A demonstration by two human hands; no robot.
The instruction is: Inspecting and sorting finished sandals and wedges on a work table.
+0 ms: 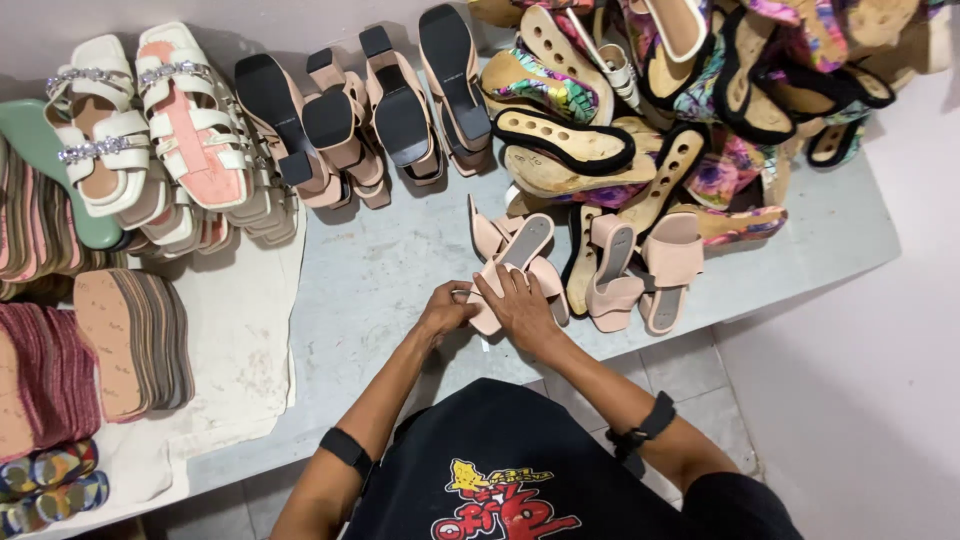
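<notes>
Pale pink sandal [512, 268] lies near the front edge of the grey worktop [380, 270], sole side partly up, strap end toward the person. Both hands are on it: left hand [446, 310] pinches the near end with fingers curled, right hand [522, 305] lies flat over the middle, pressing it down. Hands are close together, almost touching. Judgement: for clean work here, right hand should hold the piece steady on the worktop while left does the fine work at the edge; keep fingertips off any glued face. Just right of it sit two more pink slide sandals [640, 275], soles up. Behind them, a loose heap of cork-soled floral sandals [640, 110]. Back row centre: block-heel sandals [370, 110] tipped over, black heels showing. Far left: white strappy sandals [150, 130] in stacks, plus fanned stacks of flat insoles [130, 340] on a white cloth [240, 330].
</notes>
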